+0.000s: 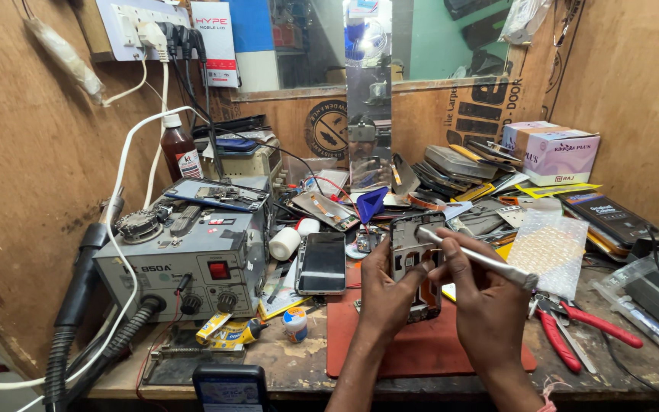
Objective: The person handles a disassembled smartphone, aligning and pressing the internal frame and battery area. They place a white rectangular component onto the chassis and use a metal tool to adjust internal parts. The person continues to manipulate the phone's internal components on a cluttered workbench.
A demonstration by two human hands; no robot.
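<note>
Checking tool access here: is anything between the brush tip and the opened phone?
Nothing visible. The right hand holds the brush with its tip already on the opened phone, which the left hand holds above the red mat.

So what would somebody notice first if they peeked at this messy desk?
Probably the two hands in the middle: the left hand holds up an opened phone while the right hand pokes it with a silver tool. Next, the big grey box with knobs at the left, and red-handled pliers at the right.

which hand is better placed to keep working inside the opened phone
Right, probably. The right hand holds the silver tool with its tip at the opened phone; the left hand grips the phone.
</note>
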